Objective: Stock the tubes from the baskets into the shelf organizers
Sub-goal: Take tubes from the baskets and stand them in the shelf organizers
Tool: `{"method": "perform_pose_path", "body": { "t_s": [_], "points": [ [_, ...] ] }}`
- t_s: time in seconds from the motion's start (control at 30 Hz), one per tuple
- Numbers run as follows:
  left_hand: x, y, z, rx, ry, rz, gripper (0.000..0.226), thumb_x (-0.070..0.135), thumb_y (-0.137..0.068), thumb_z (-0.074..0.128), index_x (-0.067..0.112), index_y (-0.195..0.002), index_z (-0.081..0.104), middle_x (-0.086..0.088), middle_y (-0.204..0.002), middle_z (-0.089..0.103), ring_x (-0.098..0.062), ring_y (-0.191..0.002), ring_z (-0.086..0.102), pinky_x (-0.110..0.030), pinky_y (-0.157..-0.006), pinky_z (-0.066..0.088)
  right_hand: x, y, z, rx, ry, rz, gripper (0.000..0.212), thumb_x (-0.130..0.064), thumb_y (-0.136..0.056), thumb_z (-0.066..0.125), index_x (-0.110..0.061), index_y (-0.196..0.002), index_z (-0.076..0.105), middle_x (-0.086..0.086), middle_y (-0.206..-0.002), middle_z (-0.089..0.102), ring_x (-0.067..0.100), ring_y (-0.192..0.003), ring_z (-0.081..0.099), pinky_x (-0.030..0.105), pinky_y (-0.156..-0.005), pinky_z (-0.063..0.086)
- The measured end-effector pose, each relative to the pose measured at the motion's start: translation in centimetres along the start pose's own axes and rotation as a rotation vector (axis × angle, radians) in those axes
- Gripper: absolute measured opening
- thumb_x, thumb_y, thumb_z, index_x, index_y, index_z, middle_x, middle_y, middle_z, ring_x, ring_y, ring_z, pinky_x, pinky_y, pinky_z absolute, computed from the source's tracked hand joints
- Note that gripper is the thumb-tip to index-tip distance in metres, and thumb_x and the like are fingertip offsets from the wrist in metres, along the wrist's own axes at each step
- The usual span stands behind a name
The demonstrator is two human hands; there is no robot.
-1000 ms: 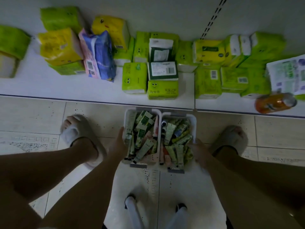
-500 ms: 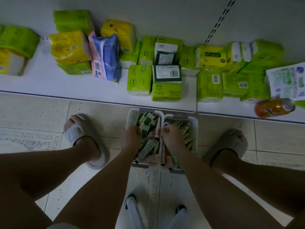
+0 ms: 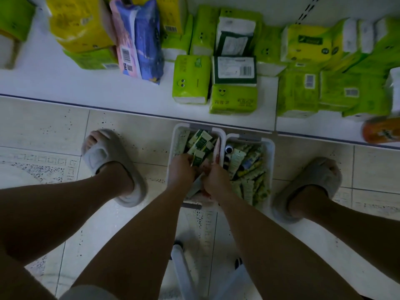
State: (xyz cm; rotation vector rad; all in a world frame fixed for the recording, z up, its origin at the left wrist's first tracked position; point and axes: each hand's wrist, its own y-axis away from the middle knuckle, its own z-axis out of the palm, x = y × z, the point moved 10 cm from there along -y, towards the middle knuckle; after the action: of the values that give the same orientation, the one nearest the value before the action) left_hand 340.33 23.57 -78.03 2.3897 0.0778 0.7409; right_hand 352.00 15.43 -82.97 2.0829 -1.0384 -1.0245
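Two white baskets stand side by side on the floor tiles against the shelf edge, both full of small tubes. Both of my hands are down in the left basket [image 3: 176,137]. My left hand [image 3: 181,169] has its fingers curled round green-and-white tubes [image 3: 200,148]. Close beside it, my right hand [image 3: 213,177] is curled into the pile at the base of a pink-and-white tube [image 3: 217,148] that stands up at the basket's right wall. The right basket [image 3: 271,154] holds several pale green tubes [image 3: 249,167]. No shelf organizers are in view.
The low white shelf [image 3: 65,87] behind the baskets carries green, yellow and blue tissue packs [image 3: 191,83] and an orange can [image 3: 382,129] lying at the right. My feet in grey slippers [image 3: 108,156] flank the baskets. White stool legs [image 3: 184,271] show below my arms.
My hands left the outer sides of the baskets and came together inside the left basket, curling into the tubes. The view has moved closer to the baskets.
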Motion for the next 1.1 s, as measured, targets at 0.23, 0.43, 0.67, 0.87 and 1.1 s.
{"method": "perform_pose_path", "body": {
  "t_s": [0.23, 0.43, 0.67, 0.87, 1.1],
  "points": [
    [1.3, 1.9, -2.8, -0.050, 0.017, -0.007, 0.014, 0.018, -0.086, 0.067, 0.014, -0.098, 0.072, -0.001, -0.088, 0.067, -0.015, -0.072, 0.060, -0.025, -0.063, 0.048, -2.8, 4.5, -5.2, -0.123, -0.129, -0.181, 0.022, -0.002, -0.098, 0.047, -0.008, -0.101, 0.067, 0.016, -0.093, 0.066, 0.028, -0.070, 0.068, 0.037, -0.060, 0.061],
    [5.3, 5.0, -10.5, 0.073, 0.022, 0.096, 0.017, 0.024, -0.081, 0.074, 0.009, -0.089, 0.074, -0.010, -0.088, 0.072, -0.026, -0.085, 0.068, -0.027, -0.074, 0.050, -7.5, 10.4, -13.2, -0.077, -0.225, -0.409, 0.020, -0.002, -0.096, 0.055, -0.007, -0.077, 0.058, 0.015, -0.074, 0.068, 0.028, -0.069, 0.070, 0.041, -0.070, 0.061],
    [12.1, 11.1, -20.0, 0.211, 0.227, 0.336, 0.034, 0.018, -0.081, 0.075, 0.022, -0.063, 0.046, 0.005, -0.060, 0.046, -0.015, -0.066, 0.045, -0.023, -0.059, 0.031, -12.2, 19.0, -22.6, 0.119, -0.229, -0.624, 0.012, -0.012, -0.091, 0.068, -0.014, -0.081, 0.062, 0.005, -0.078, 0.074, 0.017, -0.074, 0.072, 0.037, -0.076, 0.060],
    [16.8, 15.7, -23.6, 0.104, 0.453, 0.477, 0.020, 0.011, -0.087, 0.069, 0.011, -0.095, 0.051, 0.006, -0.063, 0.043, -0.012, -0.063, 0.047, -0.034, -0.067, 0.048, -15.1, 25.7, -28.3, 0.435, -0.081, -0.816, 0.018, -0.019, -0.083, 0.073, -0.019, -0.069, 0.061, -0.006, -0.064, 0.065, 0.004, -0.061, 0.060, 0.021, -0.060, 0.047],
    [20.7, 19.3, -26.7, 0.101, 0.438, 0.595, 0.039, 0.011, -0.090, 0.065, -0.014, -0.114, 0.048, -0.003, -0.067, 0.038, 0.001, -0.052, 0.046, -0.015, -0.056, 0.041, -16.9, 30.9, -32.0, 0.452, -0.005, -0.935, 0.025, -0.012, -0.091, 0.059, -0.035, -0.097, 0.052, -0.007, -0.073, 0.070, 0.003, -0.071, 0.066, 0.026, -0.067, 0.051]
  ]
}}
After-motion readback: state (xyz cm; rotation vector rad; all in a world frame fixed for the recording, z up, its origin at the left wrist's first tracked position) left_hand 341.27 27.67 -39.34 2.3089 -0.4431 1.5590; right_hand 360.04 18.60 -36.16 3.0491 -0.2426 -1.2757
